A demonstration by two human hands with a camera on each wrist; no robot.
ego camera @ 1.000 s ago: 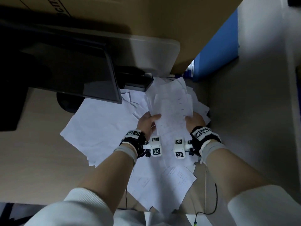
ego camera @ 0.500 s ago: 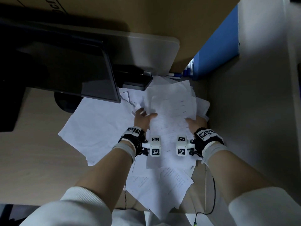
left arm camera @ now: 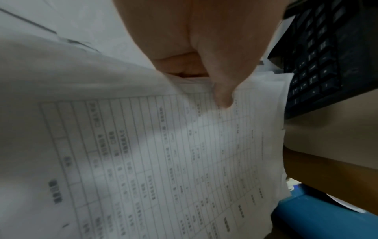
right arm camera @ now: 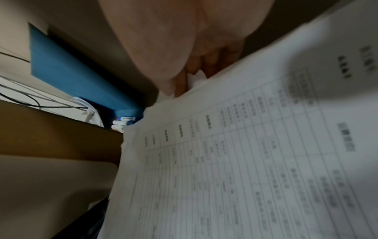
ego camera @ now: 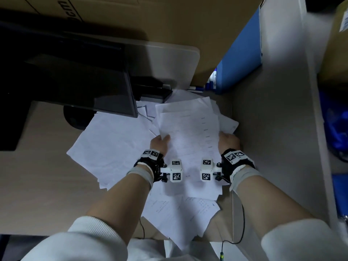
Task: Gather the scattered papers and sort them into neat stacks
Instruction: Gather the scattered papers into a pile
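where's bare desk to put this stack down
Bare desk lies left of the loose sheets, below the monitor; more right of the held stack. Crowded between the hands and near the markers.

The papers (ego camera: 189, 140) were thin, matt white sheets — printed with grey ruled tables. The desk (ego camera: 37, 185) looked like smooth, pale wood laminate. The monitor (ego camera: 79, 85) screen was glossy black, the box (ego camera: 169, 19) behind it plain brown cardboard — dull, unfinished.
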